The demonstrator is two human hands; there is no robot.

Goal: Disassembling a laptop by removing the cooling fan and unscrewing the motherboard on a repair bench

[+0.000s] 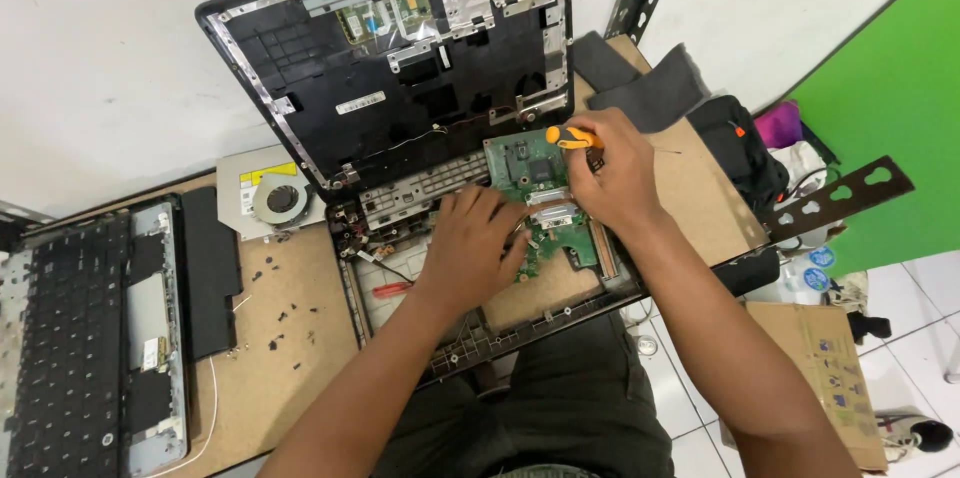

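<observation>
The right hand (618, 173) is closed around a screwdriver (573, 138) with an orange and black handle. Its tip points down at the green circuit board (535, 188). The board sits inside the open laptop base (480, 333) on the table (280, 358). The left hand (470, 248) rests on the board's left part, fingers (470, 200) spread flat and holding nothing. The laptop's top cover (400, 58) leans against the wall behind it. To the left lie a disc drive (245, 183), small black screws (285, 308), and a keyboard (70, 338). A red-handled tool (392, 290) lies in the base near the left hand.
</observation>
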